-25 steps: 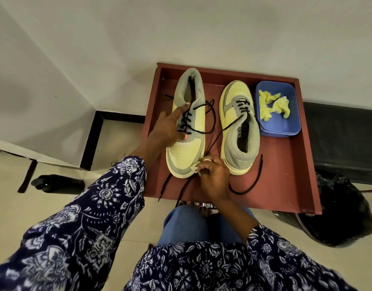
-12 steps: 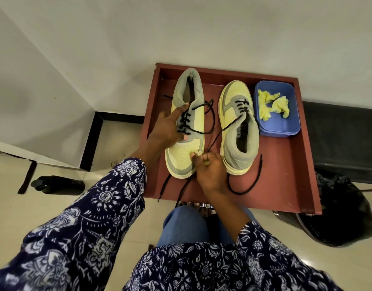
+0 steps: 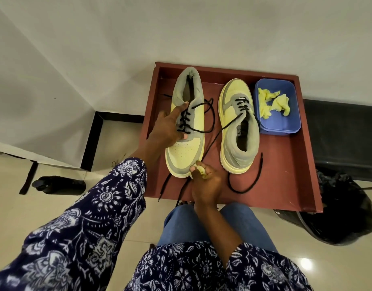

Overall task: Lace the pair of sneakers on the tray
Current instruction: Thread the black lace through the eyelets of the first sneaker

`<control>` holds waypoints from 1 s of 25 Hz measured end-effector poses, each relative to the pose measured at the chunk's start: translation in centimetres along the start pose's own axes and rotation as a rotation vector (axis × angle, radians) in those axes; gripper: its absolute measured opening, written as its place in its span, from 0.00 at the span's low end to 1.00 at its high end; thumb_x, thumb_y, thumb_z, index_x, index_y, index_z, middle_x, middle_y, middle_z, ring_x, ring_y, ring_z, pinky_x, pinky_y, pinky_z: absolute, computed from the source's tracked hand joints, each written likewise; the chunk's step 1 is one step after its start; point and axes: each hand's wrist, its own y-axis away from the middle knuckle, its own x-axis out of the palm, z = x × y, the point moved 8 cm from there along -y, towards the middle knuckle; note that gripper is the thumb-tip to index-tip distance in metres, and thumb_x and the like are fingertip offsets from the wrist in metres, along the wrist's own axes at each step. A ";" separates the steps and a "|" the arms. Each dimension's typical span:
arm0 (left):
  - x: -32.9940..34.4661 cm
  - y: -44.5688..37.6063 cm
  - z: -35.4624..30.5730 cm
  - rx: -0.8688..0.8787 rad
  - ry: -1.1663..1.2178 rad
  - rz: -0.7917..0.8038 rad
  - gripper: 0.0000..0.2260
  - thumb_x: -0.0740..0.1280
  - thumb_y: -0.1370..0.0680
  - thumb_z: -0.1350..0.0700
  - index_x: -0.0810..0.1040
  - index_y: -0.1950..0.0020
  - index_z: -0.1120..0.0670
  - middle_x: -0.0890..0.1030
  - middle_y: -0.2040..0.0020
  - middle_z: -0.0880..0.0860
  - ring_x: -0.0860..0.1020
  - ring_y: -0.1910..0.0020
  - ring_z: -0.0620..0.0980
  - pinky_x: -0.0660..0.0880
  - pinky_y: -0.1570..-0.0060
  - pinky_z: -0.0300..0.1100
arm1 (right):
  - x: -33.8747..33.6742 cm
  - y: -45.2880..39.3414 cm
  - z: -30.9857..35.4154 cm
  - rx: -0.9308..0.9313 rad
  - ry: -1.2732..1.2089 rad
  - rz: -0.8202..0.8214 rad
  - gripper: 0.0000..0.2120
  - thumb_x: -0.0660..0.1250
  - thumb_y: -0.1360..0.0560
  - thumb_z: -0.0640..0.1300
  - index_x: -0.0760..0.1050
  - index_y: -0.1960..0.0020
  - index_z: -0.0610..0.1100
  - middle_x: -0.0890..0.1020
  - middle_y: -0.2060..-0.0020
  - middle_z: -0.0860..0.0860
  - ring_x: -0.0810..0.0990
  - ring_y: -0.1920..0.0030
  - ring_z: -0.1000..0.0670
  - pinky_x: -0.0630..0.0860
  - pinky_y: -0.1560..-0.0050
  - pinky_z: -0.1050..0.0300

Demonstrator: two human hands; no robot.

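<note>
The right hand [image 3: 206,181] has slid back to the toe gripping a yellow cloth [image 3: 201,172], while the flat left hand [image 3: 168,127] holds the left sneaker [image 3: 186,143], so lacing waits.

No readable text anywhere; small mark on insole of right-hand sneaker [image 3: 240,131] too blurred to read.

wall [image 3: 180,28]: plain white, meets a second white wall at a corner on the left
floor [image 3: 23,206]: glossy cream tiles, light glare near bottom right
skirting [image 3: 92,139]: black strip
bench [image 3: 344,131]: dark, possibly padded
bin [image 3: 338,217]: black bag liner
</note>
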 end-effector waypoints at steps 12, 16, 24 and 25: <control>0.0 -0.2 0.2 0.008 0.014 -0.001 0.38 0.72 0.29 0.59 0.56 0.27 0.39 0.63 0.35 0.58 0.67 0.37 0.58 0.68 0.37 0.49 | 0.1 -3.7 3.4 -0.092 0.176 0.038 0.08 0.68 0.29 0.36 0.83 0.52 0.42 0.84 0.52 0.47 0.82 0.52 0.48 0.77 0.45 0.52; 0.0 -0.2 0.3 0.001 0.019 -0.003 0.38 0.72 0.29 0.59 0.56 0.28 0.38 0.63 0.35 0.57 0.67 0.38 0.58 0.70 0.39 0.50 | 0.3 -4.9 4.0 -0.057 0.131 0.077 0.08 0.69 0.28 0.36 0.82 0.50 0.41 0.84 0.53 0.45 0.82 0.54 0.48 0.78 0.45 0.53; -0.1 -0.5 0.8 -0.017 0.043 0.011 0.39 0.73 0.30 0.58 0.56 0.28 0.37 0.62 0.34 0.57 0.67 0.39 0.56 0.72 0.41 0.53 | 1.2 3.4 3.7 -0.393 0.302 0.120 0.14 0.60 0.26 0.31 0.79 0.45 0.37 0.76 0.55 0.48 0.75 0.54 0.52 0.71 0.51 0.73; 0.0 -0.5 0.8 -0.014 0.046 0.017 0.39 0.73 0.30 0.58 0.56 0.28 0.37 0.62 0.34 0.57 0.67 0.41 0.55 0.72 0.42 0.52 | 1.2 2.9 3.3 -0.326 0.269 0.134 0.15 0.60 0.26 0.29 0.79 0.44 0.37 0.75 0.54 0.50 0.75 0.53 0.53 0.69 0.51 0.77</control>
